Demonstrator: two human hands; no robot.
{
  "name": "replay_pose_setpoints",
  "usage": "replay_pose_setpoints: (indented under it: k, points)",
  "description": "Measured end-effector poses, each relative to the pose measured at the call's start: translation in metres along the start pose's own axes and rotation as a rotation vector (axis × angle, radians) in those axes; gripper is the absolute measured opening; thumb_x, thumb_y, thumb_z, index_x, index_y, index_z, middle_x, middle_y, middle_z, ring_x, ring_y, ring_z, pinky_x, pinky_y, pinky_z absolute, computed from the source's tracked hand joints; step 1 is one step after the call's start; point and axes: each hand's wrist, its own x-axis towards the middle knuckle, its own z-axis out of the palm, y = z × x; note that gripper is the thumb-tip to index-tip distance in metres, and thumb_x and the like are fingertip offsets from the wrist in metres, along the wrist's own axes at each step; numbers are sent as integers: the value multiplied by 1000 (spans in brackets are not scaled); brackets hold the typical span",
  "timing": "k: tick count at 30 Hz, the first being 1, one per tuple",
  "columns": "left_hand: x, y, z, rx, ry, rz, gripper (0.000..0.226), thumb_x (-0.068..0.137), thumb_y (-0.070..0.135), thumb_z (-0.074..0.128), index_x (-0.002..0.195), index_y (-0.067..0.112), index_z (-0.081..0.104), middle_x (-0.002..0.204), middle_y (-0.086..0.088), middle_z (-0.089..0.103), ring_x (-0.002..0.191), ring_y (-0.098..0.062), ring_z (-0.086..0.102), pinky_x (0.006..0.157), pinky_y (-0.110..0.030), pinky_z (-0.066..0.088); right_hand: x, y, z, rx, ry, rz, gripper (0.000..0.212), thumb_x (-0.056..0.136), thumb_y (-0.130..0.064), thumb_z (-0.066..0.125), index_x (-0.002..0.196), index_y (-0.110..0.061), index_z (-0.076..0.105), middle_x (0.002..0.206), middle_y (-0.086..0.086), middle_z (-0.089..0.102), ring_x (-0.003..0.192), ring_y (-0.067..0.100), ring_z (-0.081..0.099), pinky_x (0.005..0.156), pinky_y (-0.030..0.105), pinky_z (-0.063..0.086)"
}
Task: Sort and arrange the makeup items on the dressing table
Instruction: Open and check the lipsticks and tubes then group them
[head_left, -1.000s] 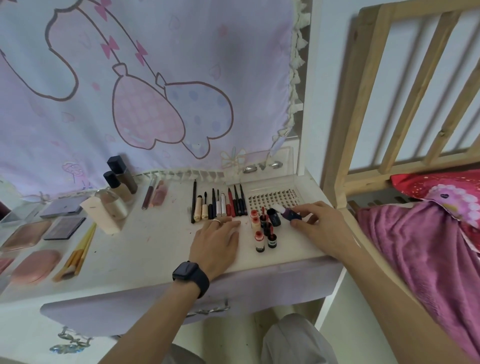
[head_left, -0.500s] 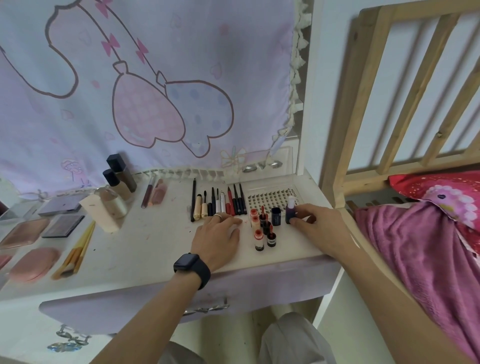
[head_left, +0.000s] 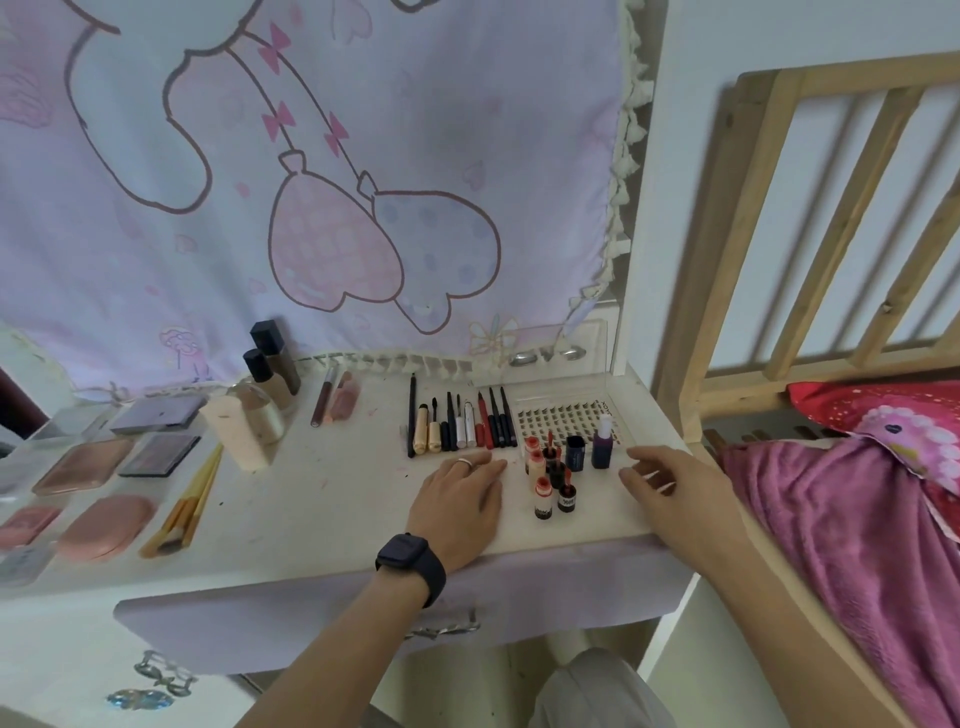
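Observation:
A small purple bottle with a white cap (head_left: 602, 448) stands upright beside a dark blue bottle (head_left: 574, 453) on the white dressing table (head_left: 322, 499). My right hand (head_left: 670, 480) hovers just right of it, fingers relaxed and holding nothing. My left hand (head_left: 462, 488) lies flat on the table, with a ring and a black watch. Between my hands stand several small red-capped and dark bottles (head_left: 549, 480). Behind them lies a row of pencils and tubes (head_left: 460, 423).
A clear tray of false lashes (head_left: 561, 418) sits at the back right. Foundation bottles (head_left: 272, 366), a sponge (head_left: 236, 436), brushes (head_left: 189, 501) and palettes and compacts (head_left: 104, 488) fill the left side. A wooden bed rail (head_left: 810, 234) and pink blanket (head_left: 857, 545) stand on the right.
My right hand stood the purple bottle upright beside the dark blue one, let go and drew back to the right. My left hand stayed flat on the table.

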Motion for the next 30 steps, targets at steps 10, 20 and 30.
replay_pose_setpoints:
  k: [10, 20, 30]
  points:
    - [-34, -72, -42, -32, 175, -112, 33, 98, 21, 51, 129, 27, 62, 134, 5, 58, 125, -17, 47, 103, -30, 38, -81, -80, 86, -42, -151, -463, 9, 88, -19, 76, 98, -17, 75, 91, -10, 65, 79, 4, 57, 74, 8, 46]
    - [-16, -128, -73, 25, 145, -266, 41, 98, 23, 50, 139, 27, 52, 145, 0, 47, 137, -19, 36, 108, -33, 36, -37, -126, 153, -445, -232, -420, 49, 94, -59, 43, 136, -38, 55, 153, -8, 43, 143, 19, 33, 113, 42, 34]
    - [51, -145, -79, 298, 35, -261, 53, 102, 35, 41, 151, 19, 35, 164, -2, 20, 147, -27, 24, 119, -40, 25, -35, -121, 162, -441, -271, -371, 66, 92, -67, 17, 147, -41, 42, 159, -12, 35, 146, 14, 26, 120, 36, 21]
